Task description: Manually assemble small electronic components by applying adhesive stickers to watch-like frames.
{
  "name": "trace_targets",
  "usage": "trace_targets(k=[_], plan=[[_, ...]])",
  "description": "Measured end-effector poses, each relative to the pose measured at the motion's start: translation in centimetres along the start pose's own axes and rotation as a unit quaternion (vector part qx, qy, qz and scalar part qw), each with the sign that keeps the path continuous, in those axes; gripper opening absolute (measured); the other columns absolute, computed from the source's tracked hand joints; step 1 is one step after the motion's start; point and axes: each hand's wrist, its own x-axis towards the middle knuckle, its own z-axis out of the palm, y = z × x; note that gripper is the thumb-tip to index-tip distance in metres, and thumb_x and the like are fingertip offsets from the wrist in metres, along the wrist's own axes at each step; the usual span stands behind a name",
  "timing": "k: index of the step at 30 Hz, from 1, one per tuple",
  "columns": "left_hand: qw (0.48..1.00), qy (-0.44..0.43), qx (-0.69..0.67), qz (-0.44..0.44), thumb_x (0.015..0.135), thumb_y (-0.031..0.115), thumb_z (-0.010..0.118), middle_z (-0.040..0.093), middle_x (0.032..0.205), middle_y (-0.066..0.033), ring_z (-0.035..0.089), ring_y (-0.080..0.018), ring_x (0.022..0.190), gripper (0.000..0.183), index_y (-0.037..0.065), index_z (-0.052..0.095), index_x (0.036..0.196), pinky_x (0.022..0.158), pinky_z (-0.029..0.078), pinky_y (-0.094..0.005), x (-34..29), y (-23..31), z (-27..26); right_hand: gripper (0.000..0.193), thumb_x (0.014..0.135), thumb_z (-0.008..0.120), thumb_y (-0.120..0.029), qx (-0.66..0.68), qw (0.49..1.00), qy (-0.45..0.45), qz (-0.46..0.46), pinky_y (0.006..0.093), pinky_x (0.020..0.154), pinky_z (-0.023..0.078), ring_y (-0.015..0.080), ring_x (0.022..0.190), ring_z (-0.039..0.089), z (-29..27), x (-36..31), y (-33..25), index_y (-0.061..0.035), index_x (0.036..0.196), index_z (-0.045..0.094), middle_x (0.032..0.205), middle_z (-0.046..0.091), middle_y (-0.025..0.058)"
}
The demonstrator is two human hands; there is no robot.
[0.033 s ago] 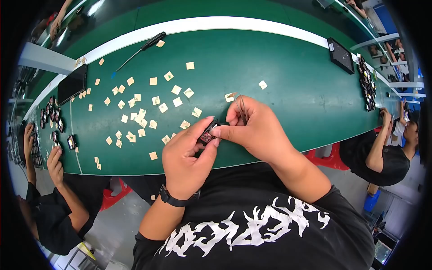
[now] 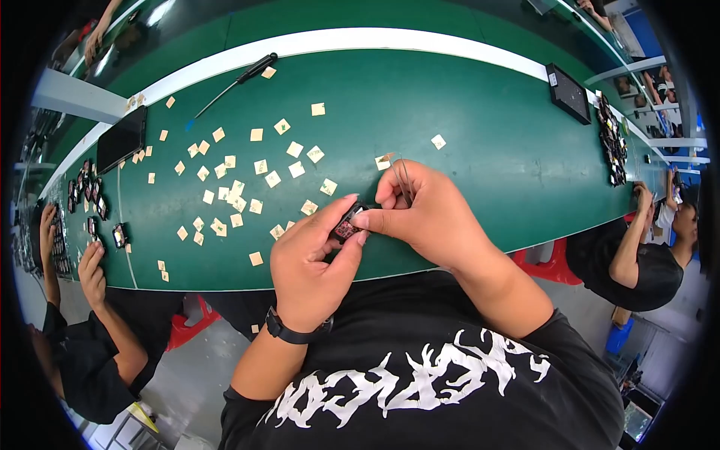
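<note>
Seen from the head view, looking down: a person in a black T-shirt works at a green bench (image 2: 495, 150). The left hand (image 2: 309, 262) is closed around a small dark device (image 2: 347, 228), pinching it between thumb and fingers just above the bench's near edge. The right hand (image 2: 429, 214) has its thumb on the device's upper right side, while its curled fingers hold metal tweezers (image 2: 405, 182) that point away from the person.

The device lies directly between the hands, to the right of the left palm and to the left of the right one; both hands touch it. Its long axis seems to slant from lower left to upper right, though fingers hide much of it.

Near the tweezers' far end is a pale square (image 2: 383, 163); whether they touch it cannot be told. Many similar squares (image 2: 256, 135) lie scattered to the left, with a black-handled screwdriver (image 2: 246, 73) beyond them.
</note>
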Motion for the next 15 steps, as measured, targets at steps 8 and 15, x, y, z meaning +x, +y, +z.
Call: trace_targets(k=[8, 15], plan=[[0.998, -0.048, -0.029, -0.018, 0.088, -0.013, 0.066, 0.067, 0.107, -0.0141, 0.069, -0.0163, 0.091, 0.045, -0.009, 0.058, 0.132, 0.079, 0.058, -0.0277, 0.0, 0.2, -0.6, 0.021, 0.083, 0.082, -0.007, 0.077, 0.993, -0.084, 0.021, 0.0224, 0.058, 0.044, 0.0053, 0.066, 0.054, -0.5, 0.1, -0.7, 0.0006, 0.088, 0.064, 0.070, 0.057, -0.0015], [0.978, 0.036, -0.199, -0.053, 0.097, -0.002, 0.061, 0.068, 0.108, -0.0124, 0.070, -0.0179, 0.092, 0.040, -0.008, 0.055, 0.136, 0.081, 0.058, -0.0280, 0.3, 0.7, -0.1, 0.016, 0.095, 0.070, -0.017, 0.156, 0.986, -0.054, 0.012, 0.0204, 0.053, 0.037, 0.0033, 0.059, 0.048, -1.2, -1.3, -0.7, -0.0028, 0.090, 0.066, 0.074, 0.059, -0.0021]])
